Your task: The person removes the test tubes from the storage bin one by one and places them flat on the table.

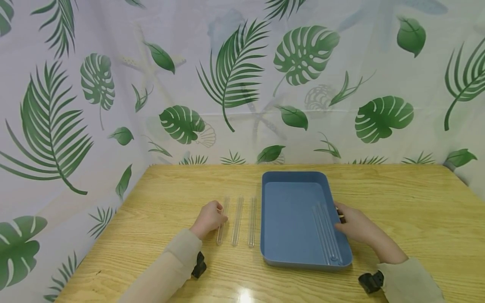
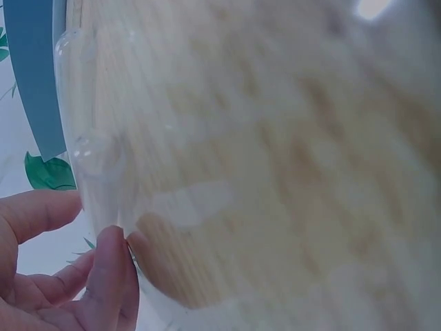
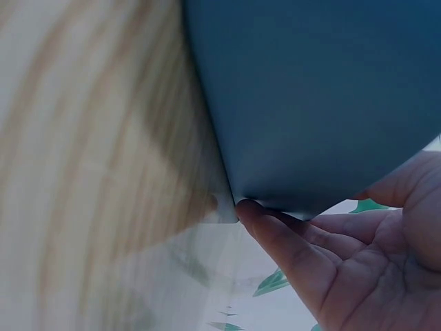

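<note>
Three clear test tubes lie side by side on the wooden table, left of a blue tray [image 1: 287, 219]. My left hand [image 1: 208, 218] pinches the leftmost test tube [image 1: 219, 237] between thumb and fingers, around its middle. Close beside it lie the middle test tube [image 1: 238, 221] and the right test tube [image 1: 252, 222], rounded ends toward me. Inside the tray, several more clear tubes [image 1: 328, 240] rest along the right side. My right hand [image 1: 354, 223] holds the tray's right wall; in the right wrist view its fingertips [image 3: 256, 212] are at the tray's lower edge.
The wooden table [image 1: 182, 181] reaches back to a leaf-patterned curtain [image 1: 250, 139], which also hangs along the left side. A black wrist camera [image 1: 198, 265] is on the left wrist and another black camera [image 1: 370, 282] on the right.
</note>
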`<state>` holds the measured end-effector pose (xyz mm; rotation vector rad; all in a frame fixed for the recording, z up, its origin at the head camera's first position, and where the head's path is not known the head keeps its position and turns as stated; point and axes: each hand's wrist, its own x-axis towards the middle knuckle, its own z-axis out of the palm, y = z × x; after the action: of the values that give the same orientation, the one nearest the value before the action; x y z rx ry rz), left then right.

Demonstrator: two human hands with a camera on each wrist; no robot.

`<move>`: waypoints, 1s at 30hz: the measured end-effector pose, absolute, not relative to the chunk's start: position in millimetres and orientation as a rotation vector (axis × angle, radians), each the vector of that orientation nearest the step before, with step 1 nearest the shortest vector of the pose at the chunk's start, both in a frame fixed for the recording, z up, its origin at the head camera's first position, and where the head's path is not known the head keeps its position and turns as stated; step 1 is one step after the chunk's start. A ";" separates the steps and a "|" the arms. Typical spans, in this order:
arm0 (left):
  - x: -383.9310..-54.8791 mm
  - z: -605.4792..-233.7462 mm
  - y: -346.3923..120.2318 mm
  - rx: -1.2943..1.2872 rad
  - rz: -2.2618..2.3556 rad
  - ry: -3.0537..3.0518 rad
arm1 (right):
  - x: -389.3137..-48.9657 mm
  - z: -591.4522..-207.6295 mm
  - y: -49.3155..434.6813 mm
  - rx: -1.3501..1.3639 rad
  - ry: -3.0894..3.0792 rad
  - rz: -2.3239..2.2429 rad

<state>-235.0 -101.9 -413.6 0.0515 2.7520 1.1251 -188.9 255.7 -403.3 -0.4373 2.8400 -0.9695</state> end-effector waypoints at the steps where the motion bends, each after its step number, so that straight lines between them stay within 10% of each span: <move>1: -235.0 -413.4 -102.0 0.044 1.125 2.751 | -188.9 -403.2 255.7 -0.436 2.839 -0.972; 30: -235.9 -417.9 -103.9 0.050 1.108 2.801 | -189.3 -407.9 256.8 -0.449 2.854 -0.956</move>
<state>-235.9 -103.9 -417.9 0.0496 2.8005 1.1079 -189.3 256.8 -407.9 -0.4493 2.8543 -0.9559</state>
